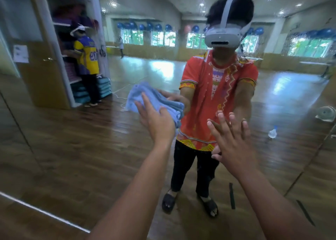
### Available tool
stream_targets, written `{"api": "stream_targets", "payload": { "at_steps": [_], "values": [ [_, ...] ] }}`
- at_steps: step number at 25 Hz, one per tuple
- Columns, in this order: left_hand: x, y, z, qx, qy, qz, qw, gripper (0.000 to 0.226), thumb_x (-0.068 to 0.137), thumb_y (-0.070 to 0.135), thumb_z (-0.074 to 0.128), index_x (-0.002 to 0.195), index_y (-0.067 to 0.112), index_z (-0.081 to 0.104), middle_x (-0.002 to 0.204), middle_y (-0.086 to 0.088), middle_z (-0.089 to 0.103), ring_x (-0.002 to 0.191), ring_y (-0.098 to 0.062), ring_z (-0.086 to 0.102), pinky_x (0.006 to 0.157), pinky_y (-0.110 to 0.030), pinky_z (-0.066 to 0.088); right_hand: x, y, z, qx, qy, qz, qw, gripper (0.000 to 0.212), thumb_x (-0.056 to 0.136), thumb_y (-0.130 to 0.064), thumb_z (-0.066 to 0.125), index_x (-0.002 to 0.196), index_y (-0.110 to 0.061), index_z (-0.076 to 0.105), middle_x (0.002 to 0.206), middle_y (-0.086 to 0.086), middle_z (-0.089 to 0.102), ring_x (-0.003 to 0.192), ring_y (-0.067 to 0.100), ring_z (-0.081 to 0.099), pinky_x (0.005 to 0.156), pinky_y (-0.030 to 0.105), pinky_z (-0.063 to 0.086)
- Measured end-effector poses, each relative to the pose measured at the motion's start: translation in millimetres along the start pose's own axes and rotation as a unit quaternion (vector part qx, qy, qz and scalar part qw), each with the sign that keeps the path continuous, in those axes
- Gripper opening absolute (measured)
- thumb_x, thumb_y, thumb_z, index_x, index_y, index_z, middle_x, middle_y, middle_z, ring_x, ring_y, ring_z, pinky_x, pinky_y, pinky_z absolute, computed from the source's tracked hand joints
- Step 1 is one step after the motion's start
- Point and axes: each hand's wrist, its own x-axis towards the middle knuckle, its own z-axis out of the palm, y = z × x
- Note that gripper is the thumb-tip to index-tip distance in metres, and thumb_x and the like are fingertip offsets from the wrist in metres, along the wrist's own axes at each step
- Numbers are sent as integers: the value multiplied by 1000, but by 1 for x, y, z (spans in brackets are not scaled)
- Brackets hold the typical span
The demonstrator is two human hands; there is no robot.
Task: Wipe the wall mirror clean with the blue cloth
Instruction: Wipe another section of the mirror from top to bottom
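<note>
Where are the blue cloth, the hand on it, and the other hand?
blue cloth [135, 92], head view, its upper left flat face.
left hand [156, 121], head view, back of the hand.
right hand [234, 143], head view, back of the hand.

The wall mirror [72, 130] stands straight ahead. The left hand [156, 121] presses the cloth [154, 98] against the glass, left of the mirror's middle. The right hand [234, 141] lies flat on the glass, to the right and lower. Reflected near the mirror's right edge, a bottle [272, 132] stands on the floor.
</note>
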Motion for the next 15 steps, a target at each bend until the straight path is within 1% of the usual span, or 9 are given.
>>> {"api": "stream_targets", "payload": {
  "at_steps": [2,4,6,8,9,11,13,15],
  "values": [
    [-3,13,7,34,0,68,997,64,100,13,49,158,25,25,168,-3,6,150,-27,15,121,-37,15,1,1,1,13,9,-6,1000,145,45,-55,96,163,-24,18,171,12,-4,157,40,0,123,63,7],
    [-3,9,12,45,2,122,992,61,100,17,50,157,27,30,168,0,10,149,-26,16,121,-40,19,2,-1,4,18,16,-7,1000,146,42,-60,95,162,-22,21,171,13,-5,156,42,1,123,63,1],
    [-4,-12,12,83,14,174,981,58,101,21,50,156,28,32,167,0,13,150,-25,18,120,-42,23,3,-2,7,15,14,-10,1000,148,41,-64,93,162,-21,20,171,14,-5,156,43,-1,123,63,-4],
    [-7,-52,12,138,30,209,968,56,102,27,47,155,26,32,166,-4,15,149,-26,20,119,-48,27,3,0,11,12,11,-9,1000,151,40,-65,93,163,-21,18,171,15,-5,156,43,-4,122,63,-8],
    [-9,-77,11,155,43,199,967,55,102,29,45,155,24,32,166,-7,17,149,-27,21,118,-51,28,3,0,13,5,10,-9,1000,152,40,-66,92,164,-21,16,170,15,-6,156,43,-6,121,63,-9],
    [-17,-125,10,169,75,145,972,56,101,33,41,154,18,32,163,-17,22,148,-33,25,117,-54,29,4,0,17,-15,5,-10,1000,154,41,-70,90,163,-21,10,170,16,-8,155,43,-9,121,64,-10],
    [-32,-161,10,155,96,48,982,59,100,32,40,154,10,32,160,-25,25,146,-41,28,116,-53,28,5,2,21,-25,6,-11,1000,154,43,-73,87,164,-21,6,170,17,-9,155,44,-11,121,64,-11],
    [-48,-193,12,140,119,-61,981,60,100,29,42,153,3,34,156,-31,29,141,-47,34,114,-51,28,5,3,23,-20,15,-16,1000,154,44,-72,87,164,-21,5,170,17,-8,155,44,-10,121,63,-12]
  ]
}}
